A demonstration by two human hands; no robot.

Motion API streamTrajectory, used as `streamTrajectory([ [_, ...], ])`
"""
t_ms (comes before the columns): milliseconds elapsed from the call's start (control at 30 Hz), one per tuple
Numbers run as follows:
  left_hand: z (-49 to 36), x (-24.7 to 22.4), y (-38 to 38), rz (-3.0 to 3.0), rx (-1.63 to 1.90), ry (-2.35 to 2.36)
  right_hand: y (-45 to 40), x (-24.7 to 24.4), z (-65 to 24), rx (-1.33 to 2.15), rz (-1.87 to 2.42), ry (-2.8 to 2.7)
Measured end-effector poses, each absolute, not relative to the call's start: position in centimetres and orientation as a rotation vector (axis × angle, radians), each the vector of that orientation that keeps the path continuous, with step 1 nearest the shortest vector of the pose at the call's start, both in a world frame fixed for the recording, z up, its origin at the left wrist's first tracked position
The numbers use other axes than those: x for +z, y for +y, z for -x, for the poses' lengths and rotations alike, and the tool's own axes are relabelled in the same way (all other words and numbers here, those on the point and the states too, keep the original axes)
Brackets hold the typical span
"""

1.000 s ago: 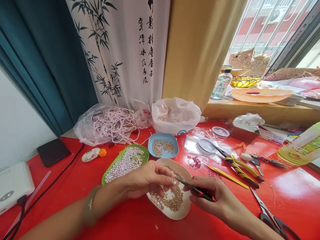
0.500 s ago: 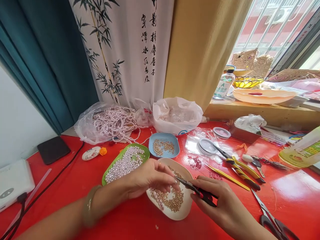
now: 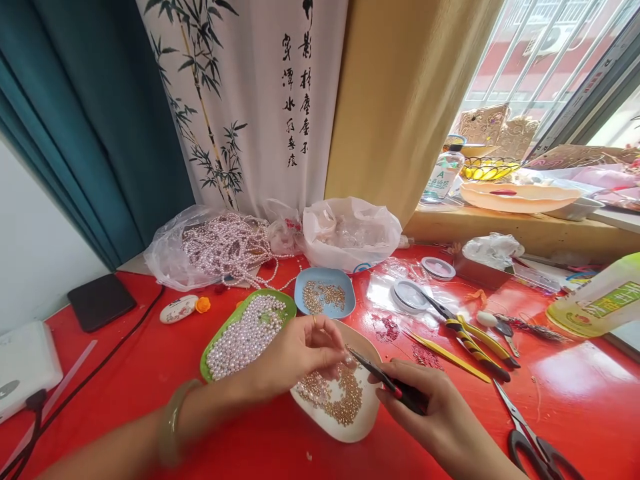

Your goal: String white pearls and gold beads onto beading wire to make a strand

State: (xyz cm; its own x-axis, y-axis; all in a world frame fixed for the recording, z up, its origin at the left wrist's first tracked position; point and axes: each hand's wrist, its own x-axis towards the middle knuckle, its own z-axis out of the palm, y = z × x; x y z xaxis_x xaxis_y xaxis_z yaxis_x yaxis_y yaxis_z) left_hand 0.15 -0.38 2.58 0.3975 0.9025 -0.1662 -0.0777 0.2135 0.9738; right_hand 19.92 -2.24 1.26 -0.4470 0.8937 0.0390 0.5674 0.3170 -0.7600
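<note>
My left hand [image 3: 313, 357] is closed in a pinch above the cream tray [image 3: 353, 437], thumb against forefinger. Small pale beads [image 3: 350, 361] show at its fingertips; how they are joined is hidden. Wrapped round dark pliers with red on the handles [image 3: 383, 379], my right hand [image 3: 425, 393] is closed. The tips of the pliers point left and meet the left fingertips. Beneath both hands, the tray holds gold beads [image 3: 347, 403]. Close to my left wrist is a green tray [image 3: 205, 363] of pearl beads [image 3: 240, 340].
A blue dish [image 3: 351, 293] with gold beads sits behind. To the right lie yellow tweezers [image 3: 450, 357], yellow-and-black pliers [image 3: 480, 343], scissors [image 3: 533, 433] and wire spools [image 3: 411, 295]. Bead strands [image 3: 225, 247] and a white plastic bag [image 3: 350, 233] line the back. A black cable [image 3: 113, 340] crosses the left side.
The view has shifted slightly. My left fingers have turned a little, and the pliers' tips stay at them. The beads hanging below my left hand are less distinct now.
</note>
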Motion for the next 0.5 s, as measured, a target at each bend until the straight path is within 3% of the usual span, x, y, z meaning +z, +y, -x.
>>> streamTrajectory([
  [500, -0.6, 1.1, -1.5, -1.449, 0.964, 1.096, -2.9, 1.6, -19.2, 1.066, 1.322, -1.985],
])
